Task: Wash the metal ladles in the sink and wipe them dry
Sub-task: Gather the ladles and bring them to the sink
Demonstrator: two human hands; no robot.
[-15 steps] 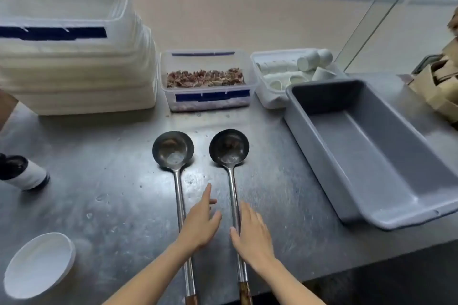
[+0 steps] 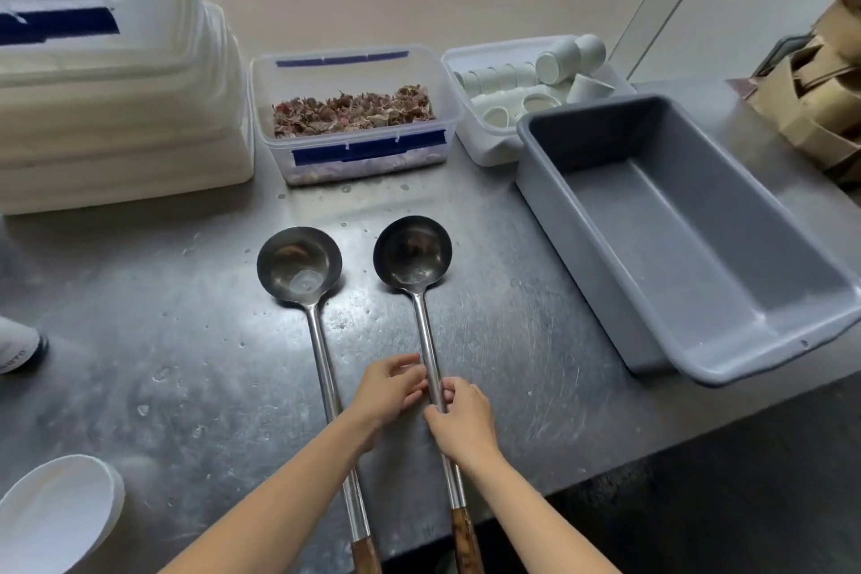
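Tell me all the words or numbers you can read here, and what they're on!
None can be read.
White bottle at the left edge: dark lettering, too blurred and cut off to read.
Blue strips on the clear box and on the stacked white tubs: plain, no words showing.

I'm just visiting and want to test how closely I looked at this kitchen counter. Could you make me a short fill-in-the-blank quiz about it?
1. The number of metal ladles lying on the counter is ____.
2. Both hands are on the handle of the ____ ladle.
3. The ladle handles end in ____ grips.
4. The grey tub on the right holds ____.

Missing words: two; right; wooden; nothing
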